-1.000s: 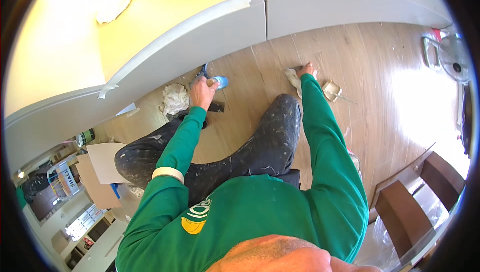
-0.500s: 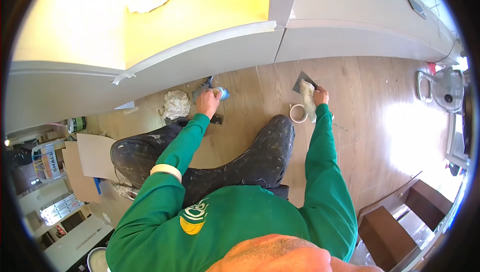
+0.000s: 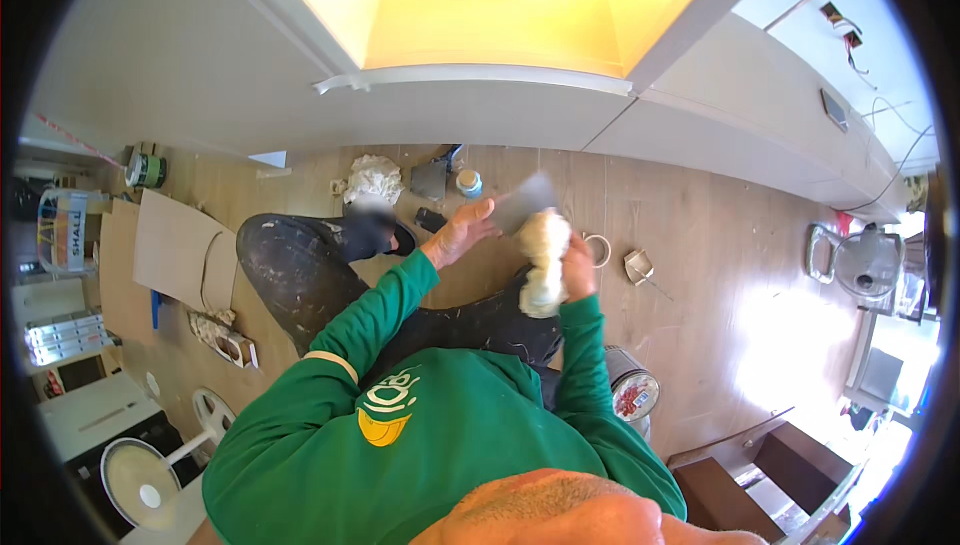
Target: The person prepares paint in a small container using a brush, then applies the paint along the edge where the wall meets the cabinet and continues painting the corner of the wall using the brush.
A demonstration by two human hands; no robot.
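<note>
Evidently the right hand is closed round a bunched white rag, with a flat scraper, blurred, jutting out ahead of it; its handle is hidden, so the exact grip on it cannot be told; the left hand is open, fingers stretched toward the blade's left side, though whether they touch is unclear; for good control, the left fingers would best meet the blade on its flat face, clear of the edge, with the rag folded thick between skin and metal; a blue container and a second scraper sit ahead of the left hand, worth staying clear of; a tape roll lies just right of the right hand, on the wooden floor.
</note>
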